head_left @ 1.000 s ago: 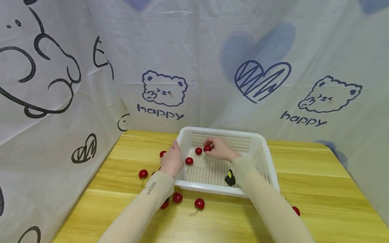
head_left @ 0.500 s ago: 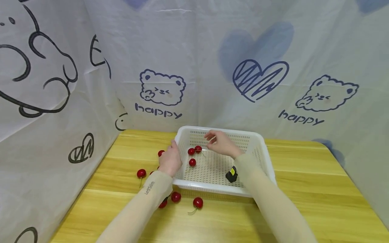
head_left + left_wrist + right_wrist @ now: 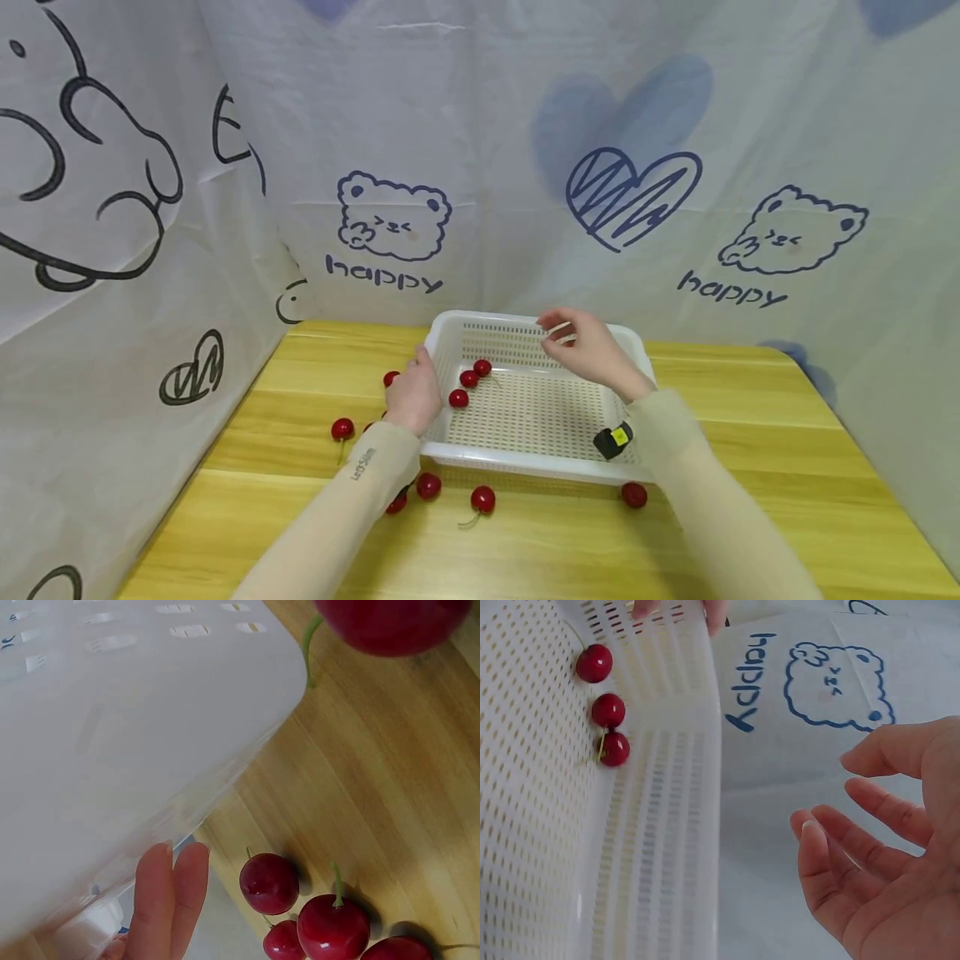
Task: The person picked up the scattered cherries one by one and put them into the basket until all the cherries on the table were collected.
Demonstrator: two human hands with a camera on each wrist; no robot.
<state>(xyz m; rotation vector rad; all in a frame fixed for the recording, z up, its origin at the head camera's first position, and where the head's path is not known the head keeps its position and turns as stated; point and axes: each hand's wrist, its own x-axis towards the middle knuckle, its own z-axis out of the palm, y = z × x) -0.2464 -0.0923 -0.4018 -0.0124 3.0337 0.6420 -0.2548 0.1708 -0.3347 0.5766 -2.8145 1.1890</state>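
A white perforated basket [image 3: 525,468] stands on the wooden table with three cherries inside, near its left end; one of them [image 3: 459,398] lies closest to the left hand. The left hand [image 3: 415,398] grips the basket's left rim, and in the left wrist view its fingers [image 3: 154,904] lie against the basket's outer side. Above the basket's back right part hovers the right hand [image 3: 592,346], holding nothing. Its fingers are loosely bent and apart in the right wrist view, where the three cherries [image 3: 608,710] show against the basket's inner edge.
Several cherries lie on the table [image 3: 757,467] left of the basket, one of them [image 3: 342,429] farthest out. In front are a cherry with a stem [image 3: 483,500] and another [image 3: 633,495] by the right sleeve. A printed cloth [image 3: 510,250] hangs behind.
The right hand has let go of a cherry inside the basket, risen and moved right. The left hand stays at the rim. A cherry by the right sleeve, hidden half a second ago, shows again.
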